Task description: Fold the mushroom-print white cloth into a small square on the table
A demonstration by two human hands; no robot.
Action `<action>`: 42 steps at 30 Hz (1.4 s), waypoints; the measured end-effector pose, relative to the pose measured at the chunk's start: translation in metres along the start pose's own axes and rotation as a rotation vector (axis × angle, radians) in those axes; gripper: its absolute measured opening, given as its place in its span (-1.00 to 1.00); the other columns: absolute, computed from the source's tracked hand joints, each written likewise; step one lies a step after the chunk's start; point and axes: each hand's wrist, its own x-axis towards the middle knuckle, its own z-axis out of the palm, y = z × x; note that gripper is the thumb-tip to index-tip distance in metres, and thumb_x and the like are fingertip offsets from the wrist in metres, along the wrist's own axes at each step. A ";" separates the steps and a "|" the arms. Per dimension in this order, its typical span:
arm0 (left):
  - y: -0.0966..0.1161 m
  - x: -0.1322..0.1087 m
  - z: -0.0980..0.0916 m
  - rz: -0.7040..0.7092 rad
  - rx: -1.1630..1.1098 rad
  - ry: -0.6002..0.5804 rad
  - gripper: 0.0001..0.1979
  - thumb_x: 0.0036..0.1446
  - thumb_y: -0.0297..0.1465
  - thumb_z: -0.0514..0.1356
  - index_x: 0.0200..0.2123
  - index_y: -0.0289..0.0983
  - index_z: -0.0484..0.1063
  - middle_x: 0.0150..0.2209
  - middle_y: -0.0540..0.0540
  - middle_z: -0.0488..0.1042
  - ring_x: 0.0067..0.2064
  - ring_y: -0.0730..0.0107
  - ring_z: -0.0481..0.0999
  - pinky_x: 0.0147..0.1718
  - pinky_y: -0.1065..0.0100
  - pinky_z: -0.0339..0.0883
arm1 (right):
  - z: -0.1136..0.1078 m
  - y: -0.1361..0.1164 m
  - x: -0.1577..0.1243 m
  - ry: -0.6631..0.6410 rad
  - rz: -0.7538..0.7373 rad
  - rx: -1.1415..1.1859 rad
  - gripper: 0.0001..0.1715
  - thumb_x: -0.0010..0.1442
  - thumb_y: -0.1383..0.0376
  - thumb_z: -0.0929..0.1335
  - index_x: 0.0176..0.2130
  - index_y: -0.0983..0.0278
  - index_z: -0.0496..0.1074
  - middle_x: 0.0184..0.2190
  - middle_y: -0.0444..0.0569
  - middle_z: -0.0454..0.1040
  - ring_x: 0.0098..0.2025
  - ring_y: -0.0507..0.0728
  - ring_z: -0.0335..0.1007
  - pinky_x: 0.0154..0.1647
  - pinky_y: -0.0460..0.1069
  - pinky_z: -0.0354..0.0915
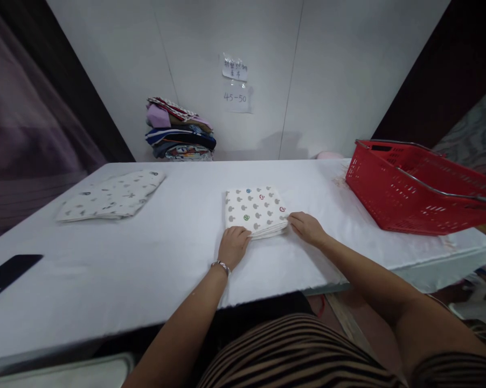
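Observation:
A folded white cloth (254, 209) printed with grey, red, blue and green motifs lies in front of me on the white-covered table (166, 269). My left hand (234, 243) is closed on its near left corner, with a bracelet round the wrist. At the near right corner, my right hand (306, 228) pinches the cloth's edge. Several layers show along the near edge between my hands. My fingertips are partly hidden.
Another patterned white cloth (113, 198) lies at the left. A stack of folded fabrics (180, 132) stands at the back by the wall. A red basket (412, 188) with metal handles sits at the right. A dark flat object (8, 275) lies at the left edge.

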 end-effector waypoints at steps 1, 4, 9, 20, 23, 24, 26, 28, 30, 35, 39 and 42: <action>0.000 0.000 0.000 0.002 0.000 -0.001 -0.85 0.32 -0.45 0.16 -0.16 -0.20 0.55 -0.20 -0.13 0.55 -0.12 0.21 0.48 -0.11 0.15 0.35 | 0.002 0.000 -0.001 0.007 0.007 -0.005 -0.60 0.39 0.34 0.19 0.06 0.26 0.50 0.00 0.15 0.54 -0.04 0.25 0.44 -0.09 0.13 0.41; 0.001 0.000 -0.001 0.004 -0.002 -0.013 -0.84 0.32 -0.45 0.16 -0.15 -0.20 0.55 -0.19 -0.13 0.55 -0.11 0.21 0.48 -0.10 0.15 0.36 | 0.007 -0.004 -0.008 -0.006 -0.008 0.010 -0.58 0.34 0.38 0.23 0.11 0.23 0.47 0.02 0.14 0.53 -0.03 0.23 0.43 -0.07 0.12 0.42; 0.001 0.000 -0.001 -0.004 -0.008 -0.026 -0.83 0.31 -0.45 0.17 -0.13 -0.18 0.56 -0.17 -0.14 0.55 -0.09 0.18 0.48 -0.08 0.12 0.36 | 0.008 -0.007 -0.012 -0.026 0.000 0.039 -0.54 0.30 0.42 0.26 0.14 0.23 0.45 0.05 0.16 0.51 0.01 0.25 0.42 -0.03 0.16 0.42; 0.002 -0.001 -0.001 -0.002 0.000 -0.047 -0.84 0.29 -0.47 0.18 -0.17 -0.17 0.55 -0.17 -0.13 0.54 -0.08 0.20 0.47 -0.08 0.13 0.34 | 0.009 -0.011 -0.011 -0.053 0.073 0.051 -0.63 0.34 0.37 0.24 0.05 0.25 0.51 -0.02 0.13 0.55 -0.07 0.23 0.45 -0.08 0.10 0.38; 0.002 -0.002 -0.002 -0.003 0.019 -0.029 -0.85 0.29 -0.48 0.18 -0.18 -0.18 0.54 -0.17 -0.14 0.54 -0.07 0.19 0.47 -0.07 0.12 0.34 | 0.008 -0.012 -0.012 -0.049 0.061 0.029 -0.63 0.35 0.38 0.24 0.06 0.26 0.51 -0.03 0.13 0.55 -0.07 0.22 0.45 -0.08 0.09 0.39; 0.002 -0.003 -0.002 -0.008 0.026 -0.020 -0.86 0.29 -0.48 0.18 -0.19 -0.19 0.54 -0.18 -0.14 0.54 -0.07 0.18 0.46 -0.08 0.12 0.35 | 0.008 -0.012 -0.013 -0.047 0.056 0.025 -0.62 0.35 0.38 0.24 0.07 0.26 0.50 -0.02 0.13 0.55 -0.07 0.22 0.45 -0.08 0.09 0.39; 0.001 -0.005 -0.004 -0.024 0.034 -0.008 -0.87 0.29 -0.49 0.18 -0.20 -0.20 0.53 -0.20 -0.14 0.53 -0.08 0.17 0.47 -0.10 0.11 0.36 | 0.008 -0.012 -0.014 -0.041 0.047 0.020 -0.61 0.36 0.39 0.22 0.08 0.26 0.50 -0.01 0.13 0.55 -0.06 0.22 0.45 -0.09 0.09 0.40; -0.001 -0.008 -0.006 -0.048 0.029 -0.002 -0.88 0.30 -0.47 0.17 -0.21 -0.20 0.52 -0.22 -0.13 0.52 -0.10 0.16 0.47 -0.13 0.10 0.36 | 0.007 -0.012 -0.014 -0.031 0.038 0.015 -0.60 0.37 0.38 0.21 0.08 0.27 0.50 -0.01 0.15 0.55 -0.06 0.23 0.45 -0.11 0.10 0.40; -0.001 -0.010 -0.009 -0.066 0.013 -0.002 -0.86 0.34 -0.43 0.14 -0.19 -0.21 0.51 -0.22 -0.14 0.51 -0.11 0.13 0.47 -0.14 0.08 0.36 | 0.006 -0.014 -0.014 -0.010 0.032 0.013 -0.59 0.39 0.35 0.19 0.10 0.27 0.48 -0.01 0.15 0.54 -0.06 0.24 0.44 -0.10 0.11 0.40; 0.001 -0.009 -0.014 -0.074 -0.002 -0.016 -0.71 0.42 -0.32 0.02 -0.02 -0.23 0.51 -0.19 -0.19 0.50 -0.10 0.07 0.48 -0.15 0.01 0.35 | -0.001 -0.024 -0.009 0.032 -0.006 0.001 -0.61 0.38 0.35 0.22 0.12 0.26 0.44 0.03 0.18 0.51 0.06 0.27 0.37 -0.01 0.14 0.30; 0.003 -0.006 -0.015 -0.091 -0.008 -0.045 -0.70 0.40 -0.32 0.01 -0.05 -0.16 0.54 -0.20 -0.19 0.50 -0.12 0.06 0.47 -0.15 -0.01 0.36 | -0.002 -0.029 -0.003 0.027 -0.033 0.004 -0.66 0.37 0.36 0.26 0.09 0.27 0.44 0.02 0.18 0.51 0.07 0.27 0.36 0.00 0.15 0.23; 0.003 -0.004 -0.015 -0.096 -0.011 -0.054 -0.70 0.37 -0.36 0.02 -0.09 -0.16 0.57 -0.22 -0.21 0.52 -0.13 0.05 0.48 -0.14 -0.02 0.36 | 0.001 -0.028 0.000 0.024 -0.045 0.013 -0.69 0.38 0.35 0.26 0.07 0.25 0.44 -0.02 0.15 0.53 0.01 0.25 0.38 -0.02 0.14 0.23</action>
